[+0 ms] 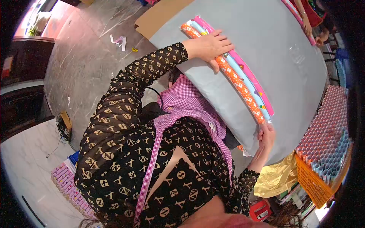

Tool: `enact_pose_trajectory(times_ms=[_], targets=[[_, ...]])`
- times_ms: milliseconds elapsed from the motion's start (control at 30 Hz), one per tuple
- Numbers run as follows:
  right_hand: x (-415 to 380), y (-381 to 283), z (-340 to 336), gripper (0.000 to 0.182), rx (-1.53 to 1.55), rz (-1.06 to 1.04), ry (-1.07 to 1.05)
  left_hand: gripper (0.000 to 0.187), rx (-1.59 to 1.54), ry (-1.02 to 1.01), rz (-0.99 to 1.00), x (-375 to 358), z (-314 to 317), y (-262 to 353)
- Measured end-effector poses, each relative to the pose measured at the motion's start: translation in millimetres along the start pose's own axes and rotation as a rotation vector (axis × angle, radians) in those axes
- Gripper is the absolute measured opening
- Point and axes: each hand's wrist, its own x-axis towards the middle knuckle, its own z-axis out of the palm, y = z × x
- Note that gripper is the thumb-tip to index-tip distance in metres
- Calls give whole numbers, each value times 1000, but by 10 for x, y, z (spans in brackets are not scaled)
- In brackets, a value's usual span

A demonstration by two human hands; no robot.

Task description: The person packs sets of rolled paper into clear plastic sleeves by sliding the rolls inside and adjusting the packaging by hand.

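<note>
Three long rolls, one orange with white print (238, 85), one light blue (243, 80) and one pink (254, 78), lie side by side on the grey table surface (289, 114). Clear plastic shows at their ends. My left hand (213, 47) rests across their upper part, palm down with the fingers apart. At the lower end, my right hand (267, 136) has its fingers closed on the clear wrapping, beside the orange roll's tip; the fingertips are partly hidden.
Another person's hand (306, 26) touches a pink roll (294, 13) at the top right. Brown cardboard (159, 17) lies at the table's far left. Many rolls stand by an orange basket (313, 182) at right. Gold foil (277, 178) hangs below the table edge. Scraps lie on the floor.
</note>
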Motion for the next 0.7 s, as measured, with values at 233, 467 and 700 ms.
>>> enact_pose_trajectory(times_ms=[233, 467, 700], targets=[[129, 107, -96, 23, 55, 22, -63, 108, -12, -2, -1, 4, 7, 8], [73, 6, -31, 21, 84, 56, -100, 110, 20, -24, 4, 7, -15, 16], [67, 2, -14, 20, 48, 40, -69, 111, -4, -95, -25, 5, -69, 61]])
